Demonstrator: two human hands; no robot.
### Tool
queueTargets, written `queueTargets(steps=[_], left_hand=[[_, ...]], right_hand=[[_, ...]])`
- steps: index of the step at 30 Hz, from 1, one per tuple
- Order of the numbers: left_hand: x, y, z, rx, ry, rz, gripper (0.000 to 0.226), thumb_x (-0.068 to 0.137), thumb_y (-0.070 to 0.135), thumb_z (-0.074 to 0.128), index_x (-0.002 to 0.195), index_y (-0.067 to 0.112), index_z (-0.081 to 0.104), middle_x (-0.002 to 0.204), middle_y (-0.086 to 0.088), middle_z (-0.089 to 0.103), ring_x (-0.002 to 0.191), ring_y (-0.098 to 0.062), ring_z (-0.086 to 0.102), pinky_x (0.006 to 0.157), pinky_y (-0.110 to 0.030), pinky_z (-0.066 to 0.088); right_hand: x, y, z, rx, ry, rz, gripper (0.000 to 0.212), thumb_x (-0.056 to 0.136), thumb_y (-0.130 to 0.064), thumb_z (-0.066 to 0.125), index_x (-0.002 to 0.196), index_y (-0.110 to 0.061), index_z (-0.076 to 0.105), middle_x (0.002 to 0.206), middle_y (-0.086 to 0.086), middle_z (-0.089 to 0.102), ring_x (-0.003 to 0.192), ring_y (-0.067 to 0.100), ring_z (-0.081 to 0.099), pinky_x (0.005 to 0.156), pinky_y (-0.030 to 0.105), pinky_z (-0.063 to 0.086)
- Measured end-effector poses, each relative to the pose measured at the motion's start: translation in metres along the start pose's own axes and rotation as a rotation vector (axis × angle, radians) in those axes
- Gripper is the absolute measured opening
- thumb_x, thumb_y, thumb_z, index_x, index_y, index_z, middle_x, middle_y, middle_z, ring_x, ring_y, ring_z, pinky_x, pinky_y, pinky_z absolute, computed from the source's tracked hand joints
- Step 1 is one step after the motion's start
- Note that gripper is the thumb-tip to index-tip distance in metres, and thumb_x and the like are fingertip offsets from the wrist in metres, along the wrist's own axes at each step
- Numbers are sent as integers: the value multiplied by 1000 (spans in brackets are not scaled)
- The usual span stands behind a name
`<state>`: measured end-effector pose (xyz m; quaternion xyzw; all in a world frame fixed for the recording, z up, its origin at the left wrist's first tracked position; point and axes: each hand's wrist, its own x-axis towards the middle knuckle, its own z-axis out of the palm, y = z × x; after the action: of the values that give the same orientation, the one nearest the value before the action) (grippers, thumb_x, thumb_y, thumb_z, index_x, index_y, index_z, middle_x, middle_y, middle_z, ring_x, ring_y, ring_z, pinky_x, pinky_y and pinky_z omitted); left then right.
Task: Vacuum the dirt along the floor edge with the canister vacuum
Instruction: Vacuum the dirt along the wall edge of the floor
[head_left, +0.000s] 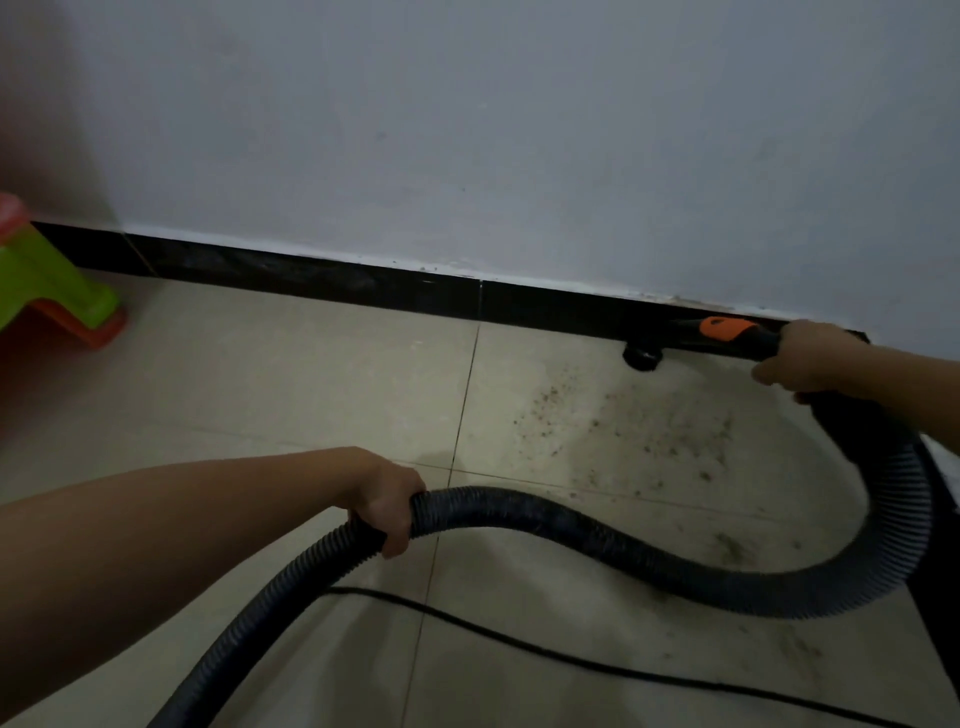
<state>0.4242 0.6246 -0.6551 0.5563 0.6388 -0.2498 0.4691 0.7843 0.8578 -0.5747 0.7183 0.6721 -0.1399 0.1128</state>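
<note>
- Along the foot of the plain white wall (467, 130), against the glossy black skirting board (311, 270), the vacuum's round black nozzle (643, 357) sits at the floor edge. Whether it touches the beige tiled floor (260, 374) or hangs just above it cannot be told.
- Right hand (810, 358): fingers curled round the black wand grip with its orange insert (727, 328), held low beside the skirting.
- Left hand (387, 512): fingers wrapped round the black ribbed flexible hose (597, 530), lifting part of it off the tiles.
- Scattered brown dirt specks (623, 431) lie on the tile just in front of the nozzle and spread toward the hose bend on the right.
- Assessment: the edge pass appears barely begun, as most of the patch remains.
- Recommended method: hold the nozzle mouth flat and close to the tile, draw it slowly along the joint between floor and skirting, then work outward in overlapping strokes. The left hand should carry the slack high enough that the hose does not drag through the specks.
- Obstructions: the hose's own curve crosses the near part of the soiled area and will need shifting. A thin black power cord (519, 631) runs across the floor nearer the person and could snag.
- Also present: a green and orange plastic stool (57, 296), well apart at the left, not in the way.
- Canister body: not identified; a dark shape at the right edge cannot be made out.
</note>
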Motion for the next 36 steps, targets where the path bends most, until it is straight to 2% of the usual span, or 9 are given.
queueTargets(steps=[3,6,12,15,18,21,25,28,36], left_hand=[[-4,-17,2,133,13,-80,45,76,11,73,115,13,52,108,-6,57,104,-25,59,85,-37,51],[-12,-30,5,259,28,-151,52,76,16,73,124,14,52,121,-7,59,99,-22,57,75,-30,44],[-16,-30,5,146,45,-119,48,74,11,73,119,11,56,107,-4,60,95,-21,58,74,-29,46],[-15,-22,5,219,24,-107,50,76,13,73,122,12,55,110,-5,60,92,-20,55,76,-31,45],[-5,-10,8,302,-20,-103,50,74,15,75,120,13,55,102,-2,57,91,-20,55,78,-35,48],[9,12,7,322,-12,-60,51,72,13,75,120,12,57,107,-6,60,95,-23,59,77,-35,49],[27,50,0,428,-39,25,52,71,12,77,119,10,59,113,-8,62,105,-26,61,77,-34,50],[29,63,-4,480,-55,38,52,70,12,78,119,10,60,109,-7,62,101,-26,62,74,-34,51],[5,18,0,502,-61,-69,56,71,8,78,123,10,58,120,-10,64,108,-28,62,81,-36,52]], right_hand=[[-11,-21,18,145,-65,-96,26,85,-18,71,100,0,59,78,16,63,56,28,64,51,30,52],[-20,-43,31,153,-151,-183,23,85,-17,71,99,-4,58,79,14,63,54,23,62,44,25,47],[-15,-33,12,146,-90,-126,29,85,-17,71,105,0,58,84,17,65,55,26,64,49,29,51],[-29,-36,21,85,-182,-193,25,86,-17,70,104,-4,59,78,14,64,52,21,61,41,22,45],[-41,-28,20,58,-159,-168,28,87,-21,69,107,-6,56,80,13,65,55,23,64,44,24,48],[-57,-3,18,-3,-98,-119,33,87,-25,69,108,-6,53,83,13,65,62,25,69,55,34,57],[-85,11,35,-6,-199,-158,26,87,-22,69,104,-12,53,81,10,60,58,22,62,46,27,48],[-94,15,40,-24,-156,-161,25,86,-24,68,104,-13,53,82,9,60,59,21,62,45,26,46],[-94,-23,40,17,-212,-170,26,86,-22,68,104,-9,55,81,10,64,55,19,62,44,24,45]])
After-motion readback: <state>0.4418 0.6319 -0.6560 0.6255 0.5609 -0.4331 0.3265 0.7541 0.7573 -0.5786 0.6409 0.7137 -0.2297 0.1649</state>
